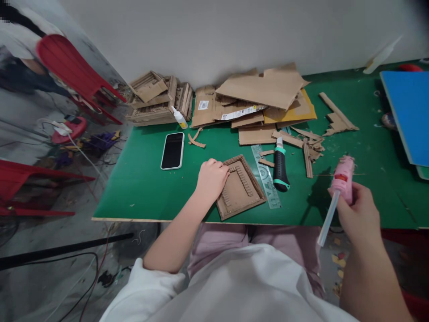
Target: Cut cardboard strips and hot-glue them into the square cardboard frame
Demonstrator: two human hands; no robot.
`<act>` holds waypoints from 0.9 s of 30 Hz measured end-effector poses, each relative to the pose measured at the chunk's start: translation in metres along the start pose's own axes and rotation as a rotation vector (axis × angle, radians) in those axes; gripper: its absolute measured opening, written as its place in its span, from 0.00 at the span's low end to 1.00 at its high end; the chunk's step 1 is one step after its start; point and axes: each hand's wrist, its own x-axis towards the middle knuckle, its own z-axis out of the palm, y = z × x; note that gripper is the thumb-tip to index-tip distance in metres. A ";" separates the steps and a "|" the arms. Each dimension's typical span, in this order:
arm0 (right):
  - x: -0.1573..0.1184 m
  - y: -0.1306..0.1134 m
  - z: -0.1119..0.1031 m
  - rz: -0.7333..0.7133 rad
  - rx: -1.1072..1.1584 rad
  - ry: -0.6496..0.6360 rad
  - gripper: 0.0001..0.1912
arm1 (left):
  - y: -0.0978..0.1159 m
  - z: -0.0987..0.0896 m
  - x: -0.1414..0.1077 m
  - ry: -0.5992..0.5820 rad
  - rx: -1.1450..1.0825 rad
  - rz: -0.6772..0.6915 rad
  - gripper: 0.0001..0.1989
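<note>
A shallow square cardboard tray [239, 190] lies near the front edge of the green table, with small ridged strips inside. My left hand [212, 176] is closed at its left rim, fingers curled; what the fingertips grip is hidden. Off to the right, my right hand [360, 210] is wrapped round a pink glue gun [343, 176], from whose rear a long clear glue stick [328, 219] sticks out towards me. Between them lie a clear ruler [271, 190] and a black and green cutter [280, 167], close to the tray's right side.
Behind are stacked cardboard frames [154, 109], a small glue bottle [180, 118] and cardboard sheets [261, 89]. A phone [173, 151] lies at the left. Cardboard scraps [313, 152] and a blue board [409, 116] are at the right. A person sits at the far left by a red chair [67, 67].
</note>
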 end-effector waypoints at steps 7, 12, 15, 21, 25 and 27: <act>0.001 0.002 0.001 -0.029 -0.023 -0.001 0.27 | -0.001 0.001 0.001 -0.022 0.038 0.007 0.09; 0.001 0.000 0.001 -0.019 -0.014 -0.003 0.28 | -0.001 0.001 0.001 -0.025 0.012 0.000 0.09; 0.001 -0.002 0.001 -0.016 -0.011 0.001 0.28 | -0.002 0.001 0.001 -0.021 0.006 -0.001 0.10; 0.009 -0.001 0.002 -0.024 -0.107 0.066 0.29 | 0.000 0.003 0.001 -0.014 -0.011 -0.003 0.09; 0.022 0.002 0.002 -0.075 -0.230 0.111 0.27 | -0.004 -0.001 -0.001 0.004 -0.073 0.008 0.10; 0.029 0.005 0.002 -0.100 -0.279 0.112 0.26 | -0.012 -0.007 -0.006 0.066 -0.146 -0.023 0.12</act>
